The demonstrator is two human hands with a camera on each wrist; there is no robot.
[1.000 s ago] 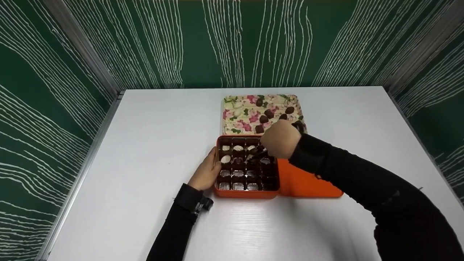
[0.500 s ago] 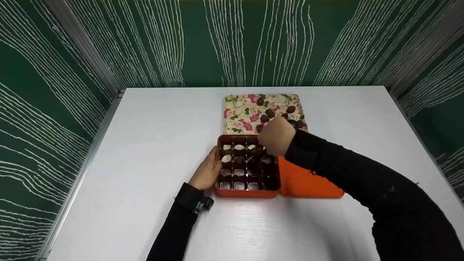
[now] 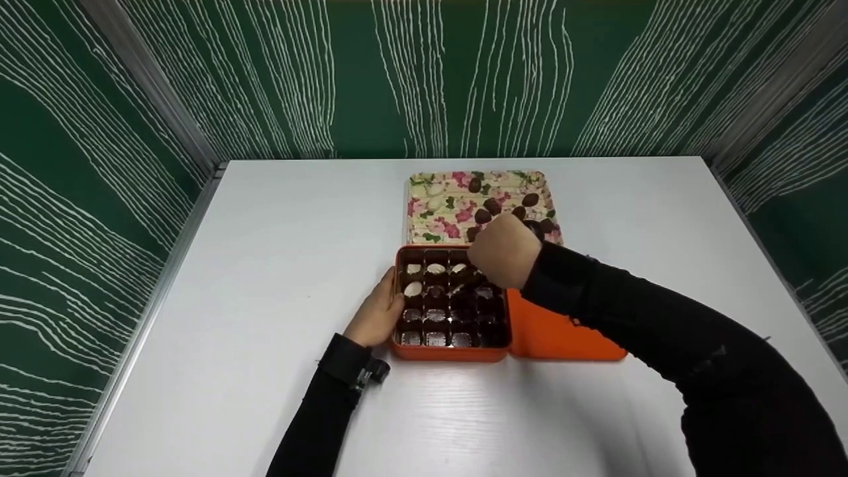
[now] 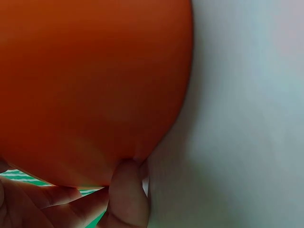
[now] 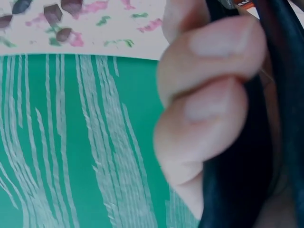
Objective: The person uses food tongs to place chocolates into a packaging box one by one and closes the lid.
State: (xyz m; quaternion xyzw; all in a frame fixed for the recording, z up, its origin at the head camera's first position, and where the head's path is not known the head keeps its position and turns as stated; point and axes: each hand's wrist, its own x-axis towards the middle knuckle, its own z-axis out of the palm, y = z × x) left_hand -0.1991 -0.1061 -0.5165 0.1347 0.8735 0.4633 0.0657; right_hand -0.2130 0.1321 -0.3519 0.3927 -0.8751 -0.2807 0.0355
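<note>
My left hand (image 3: 375,313) holds the left side of an orange box (image 3: 450,354), fingers along its wall and thumb at the rim. In the left wrist view, fingertips press the orange wall near a rounded corner. The box holds a brown divided insert (image 3: 436,317) with white chocolates (image 3: 413,289) and dark ones in its far rows; the near cells show bare plastic. My right hand (image 3: 505,252), over the far right part of the box, grips black tongs (image 5: 237,185) with curled fingers. The tongs' tips dip among the cells; I cannot tell whether they pinch a chocolate.
Behind the box lies a floral tray (image 3: 430,228) bearing several dark chocolates (image 3: 491,206) and pale ones. A flat orange lid (image 3: 570,338) lies against the box's right side. The white table (image 3: 298,232) ends at green walls with white streaks.
My right hand has shifted slightly left with the tongs, which stay low over the second row of cells. The left hand and the box have stayed in place.
</note>
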